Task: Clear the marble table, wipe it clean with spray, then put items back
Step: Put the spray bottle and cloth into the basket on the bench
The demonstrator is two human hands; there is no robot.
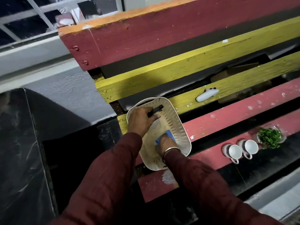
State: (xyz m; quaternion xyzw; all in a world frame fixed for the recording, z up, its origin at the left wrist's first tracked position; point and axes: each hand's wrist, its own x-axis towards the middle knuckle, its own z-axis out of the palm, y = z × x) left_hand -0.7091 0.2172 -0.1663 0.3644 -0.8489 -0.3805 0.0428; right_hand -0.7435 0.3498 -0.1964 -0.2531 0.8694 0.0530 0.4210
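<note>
Both hands are in the white perforated basket [177,127], which sits on the slatted red-and-yellow pallet bench [227,111]. My left hand [141,120] pinches a small black object [155,110], maybe a pen or lighter, can't tell, near the basket's far rim. My right hand [165,144] has fingers curled onto a blue thing [167,135], cloth or sponge by the look, down on the basket floor. Spray bottle [207,96] lies on its side on a yellow slat, just beyond the basket, untouched. Two white cups [242,149] stand side by side on a red slat to the right, with a small green plant in a clear pot [270,135] just past them. The dark marble desk [19,143] shows at the left edge, veined top, nothing on the part I can see. My read: clearing looks done or nearly so, since the items are parked on the bench. Whether wiping has happened I cannot tell; no wet sheen is readable in this dim light. If the blue thing is the cloth, I'm likely fetching it to wipe, so spraying, wiping and putting everything back are probably all left.
</note>
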